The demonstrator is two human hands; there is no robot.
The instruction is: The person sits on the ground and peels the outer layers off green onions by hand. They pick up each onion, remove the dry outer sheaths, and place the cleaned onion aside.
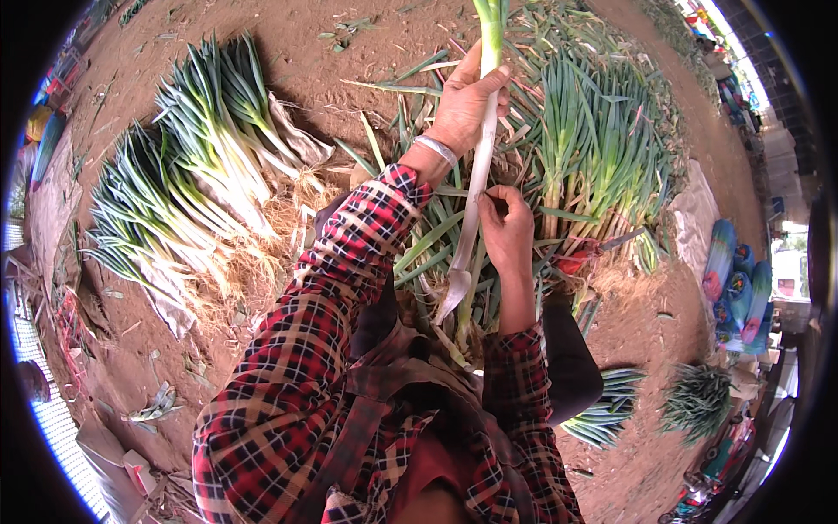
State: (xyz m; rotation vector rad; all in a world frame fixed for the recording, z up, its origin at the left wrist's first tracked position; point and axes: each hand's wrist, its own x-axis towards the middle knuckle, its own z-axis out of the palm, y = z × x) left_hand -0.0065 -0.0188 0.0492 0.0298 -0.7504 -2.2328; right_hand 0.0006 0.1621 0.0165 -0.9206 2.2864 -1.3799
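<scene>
My left hand (468,108), with a silver bangle at the wrist, is closed around the upper white stem of a long green onion (483,147). The green top runs out of the picture above, and a thin, pale outer layer hangs loose at the lower end. Lower down, my right hand (504,219) pinches thumb and forefinger together at the right side of the stem, on its outer skin. Beneath both hands lies a heap of loose green leaves and peelings (432,242).
Rows of green onions with roots (190,190) lie on the left on the dirt floor. A dense upright-looking bundle (589,144) lies at the right, near a red object (573,262) and a knife-like blade (622,239). Blue patterned bags (740,288) are at far right.
</scene>
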